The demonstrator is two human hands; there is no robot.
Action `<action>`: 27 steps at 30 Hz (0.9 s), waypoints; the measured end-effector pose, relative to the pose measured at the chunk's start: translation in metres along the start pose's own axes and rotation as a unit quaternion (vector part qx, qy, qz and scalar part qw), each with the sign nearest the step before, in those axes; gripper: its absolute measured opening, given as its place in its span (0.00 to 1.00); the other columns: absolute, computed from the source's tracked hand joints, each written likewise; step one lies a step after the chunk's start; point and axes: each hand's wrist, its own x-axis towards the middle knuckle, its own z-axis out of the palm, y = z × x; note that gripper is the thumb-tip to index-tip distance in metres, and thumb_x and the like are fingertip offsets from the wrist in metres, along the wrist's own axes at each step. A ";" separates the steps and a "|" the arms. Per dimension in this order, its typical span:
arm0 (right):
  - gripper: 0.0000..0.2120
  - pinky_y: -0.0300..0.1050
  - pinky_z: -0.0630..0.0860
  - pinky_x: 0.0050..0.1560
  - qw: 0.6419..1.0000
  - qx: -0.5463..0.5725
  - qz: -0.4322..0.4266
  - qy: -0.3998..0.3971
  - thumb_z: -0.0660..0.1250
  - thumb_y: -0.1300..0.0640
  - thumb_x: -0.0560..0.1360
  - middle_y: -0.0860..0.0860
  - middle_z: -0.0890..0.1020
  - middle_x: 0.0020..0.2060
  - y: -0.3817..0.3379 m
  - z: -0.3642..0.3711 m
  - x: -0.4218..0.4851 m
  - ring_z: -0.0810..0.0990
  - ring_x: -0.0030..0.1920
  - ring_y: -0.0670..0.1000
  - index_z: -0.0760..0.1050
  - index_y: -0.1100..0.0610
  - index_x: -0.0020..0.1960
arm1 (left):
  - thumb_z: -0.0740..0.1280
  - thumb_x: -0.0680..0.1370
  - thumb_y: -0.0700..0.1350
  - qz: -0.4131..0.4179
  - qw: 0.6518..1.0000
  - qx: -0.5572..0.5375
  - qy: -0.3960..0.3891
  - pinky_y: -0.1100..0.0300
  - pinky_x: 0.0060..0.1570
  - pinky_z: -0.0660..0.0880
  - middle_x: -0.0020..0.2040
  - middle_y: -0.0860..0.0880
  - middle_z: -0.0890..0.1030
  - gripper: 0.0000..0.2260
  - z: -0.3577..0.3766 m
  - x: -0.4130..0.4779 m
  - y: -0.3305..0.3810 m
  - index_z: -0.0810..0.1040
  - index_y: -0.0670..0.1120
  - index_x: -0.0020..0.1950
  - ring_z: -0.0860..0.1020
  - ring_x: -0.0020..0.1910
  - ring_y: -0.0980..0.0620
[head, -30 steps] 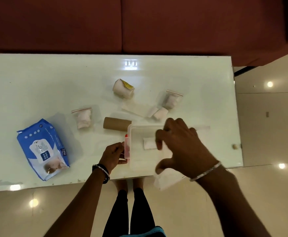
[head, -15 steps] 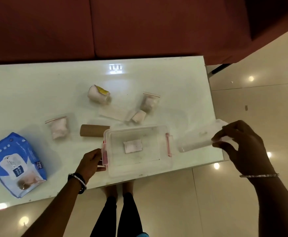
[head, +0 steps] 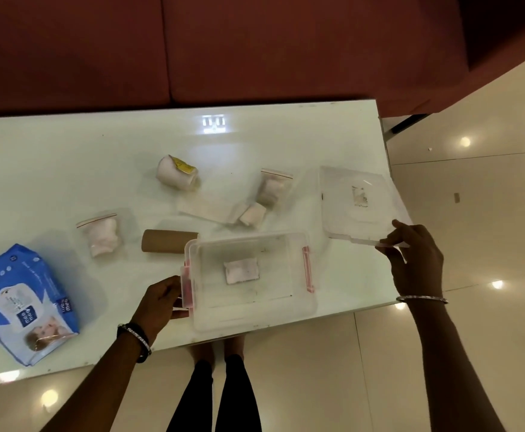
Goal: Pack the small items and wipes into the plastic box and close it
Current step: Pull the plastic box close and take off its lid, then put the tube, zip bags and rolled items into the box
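"mee mee" brand, blue wipes pack (head: 24, 304)

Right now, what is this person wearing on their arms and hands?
Both forearms are bare, with no sleeves and no gloves showing. At the wrist of the left hand sits a dark band edged with a thin, silvery beaded strand. At the wrist of the right hand there is a single slim silver bangle. I see no rings on the fingers.

Open clear plastic box (head: 251, 282), lid (head: 356, 207) off; blue wipes pack (head: 24, 304) far left.
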 end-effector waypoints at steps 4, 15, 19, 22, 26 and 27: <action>0.13 0.59 0.78 0.56 0.999 -0.010 0.052 -0.014 0.72 0.78 0.65 0.63 0.79 0.48 0.033 0.035 -0.013 0.80 0.54 0.58 0.79 0.68 0.47 | 0.56 0.83 0.39 0.003 1.000 -0.009 0.005 0.56 0.39 0.81 0.49 0.40 0.83 0.13 0.000 0.001 -0.002 0.81 0.46 0.53 0.83 0.44 0.43; 0.12 0.55 0.76 0.51 0.966 -0.144 0.176 -0.121 0.65 0.79 0.68 0.62 0.76 0.58 0.068 0.083 -0.051 0.73 0.69 0.62 0.76 0.63 0.39 | 0.58 0.83 0.40 0.002 1.000 -0.008 0.016 0.56 0.41 0.83 0.49 0.38 0.84 0.11 -0.001 0.000 -0.003 0.80 0.37 0.55 0.83 0.43 0.44; 0.14 0.51 0.73 0.49 0.957 -0.153 0.214 -0.119 0.63 0.77 0.66 0.61 0.76 0.57 0.050 0.080 -0.042 0.77 0.56 0.65 0.79 0.62 0.42 | 0.61 0.82 0.41 0.013 0.999 0.011 0.036 0.47 0.47 0.82 0.47 0.38 0.84 0.11 -0.003 -0.006 0.000 0.81 0.38 0.54 0.84 0.44 0.42; 0.12 0.53 0.74 0.50 0.969 -0.138 0.197 -0.054 0.64 0.73 0.69 0.61 0.80 0.51 0.010 0.079 -0.031 0.78 0.51 0.65 0.80 0.59 0.46 | 0.65 0.80 0.45 0.042 0.995 0.044 0.077 0.50 0.43 0.83 0.38 0.46 0.85 0.08 -0.009 -0.009 0.002 0.83 0.46 0.47 0.84 0.37 0.49; 0.10 0.54 0.76 0.46 0.998 -0.056 0.025 0.035 0.66 0.72 0.70 0.59 0.83 0.42 -0.078 0.099 -0.021 0.82 0.46 0.63 0.81 0.60 0.45 | 0.66 0.79 0.48 0.096 0.974 0.022 0.205 0.51 0.39 0.82 0.35 0.47 0.84 0.10 -0.031 -0.009 0.002 0.83 0.47 0.43 0.84 0.35 0.49; 0.10 0.54 0.76 0.46 0.998 -0.032 -0.020 0.046 0.66 0.71 0.70 0.57 0.84 0.42 -0.103 0.107 -0.022 0.82 0.45 0.61 0.81 0.59 0.45 | 0.65 0.79 0.47 0.111 0.962 0.005 0.251 0.50 0.39 0.82 0.35 0.46 0.84 0.09 -0.040 -0.008 0.002 0.82 0.46 0.43 0.83 0.34 0.48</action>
